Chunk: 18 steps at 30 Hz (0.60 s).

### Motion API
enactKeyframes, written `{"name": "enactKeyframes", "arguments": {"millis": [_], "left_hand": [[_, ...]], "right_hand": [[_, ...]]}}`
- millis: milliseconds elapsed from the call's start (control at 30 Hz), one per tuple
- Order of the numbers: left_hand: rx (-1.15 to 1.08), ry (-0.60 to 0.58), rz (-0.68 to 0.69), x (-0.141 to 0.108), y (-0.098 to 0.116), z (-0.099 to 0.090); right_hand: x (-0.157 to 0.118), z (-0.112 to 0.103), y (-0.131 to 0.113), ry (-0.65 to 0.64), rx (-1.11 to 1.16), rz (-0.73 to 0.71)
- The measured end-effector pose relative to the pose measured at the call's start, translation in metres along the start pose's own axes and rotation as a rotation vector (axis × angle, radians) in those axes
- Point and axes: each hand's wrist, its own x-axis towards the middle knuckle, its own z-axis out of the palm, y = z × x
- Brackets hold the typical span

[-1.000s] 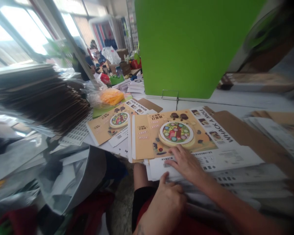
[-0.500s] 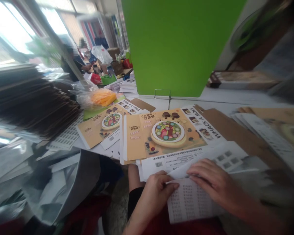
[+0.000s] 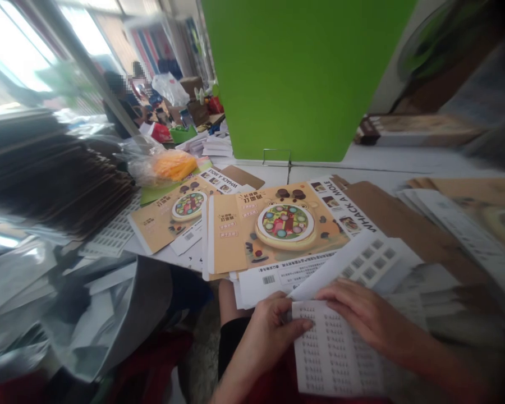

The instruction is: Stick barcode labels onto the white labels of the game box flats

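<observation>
White table [image 3: 278,175] strewn with printed cartons [image 3: 231,238]; label sheet [image 3: 339,356] held on their near side, pinched by left hand [image 3: 269,322]; top edge touched by right hand [image 3: 368,314], finger grip can't be told.

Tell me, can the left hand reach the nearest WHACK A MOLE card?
Probably yes: the card lies just beyond the left hand, its near left part uncovered. But that hand seems to pinch a printed white sheet, so it might need to let go first.
</observation>
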Motion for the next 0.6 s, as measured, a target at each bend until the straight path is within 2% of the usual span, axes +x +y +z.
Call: {"name": "enactKeyframes", "arguments": {"millis": [233,600], "left_hand": [[0.104,0.098,0.042,0.004,-0.001,0.011],[0.148,0.093,0.142,0.002,0.001,0.018]], "right_hand": [[-0.007,-0.004,-0.003,-0.03,0.047,0.001],[-0.021,0.007,0.007,-0.066,0.0,0.01]]}}
